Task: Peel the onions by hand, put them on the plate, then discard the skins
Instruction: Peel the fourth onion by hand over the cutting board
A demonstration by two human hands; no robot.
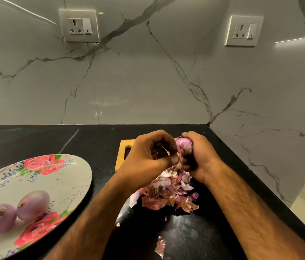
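My right hand [199, 156] grips a purple onion [184, 145] above the wooden cutting board [123, 156]. My left hand [148, 156] is right beside it, thumb and fingers curled and pinching at the onion's skin near its lower end. A heap of loose onion skins [166, 192] lies on the black counter just below both hands. To the left, a floral plate [59, 177] holds three peeled onions [32, 204] at its near side.
A single skin scrap [160, 246] lies on the black counter [35, 139] near the front. The marble wall rises behind with two sockets [79, 25], and a side wall closes the counter on the right. The counter's edge runs diagonally at the lower right.
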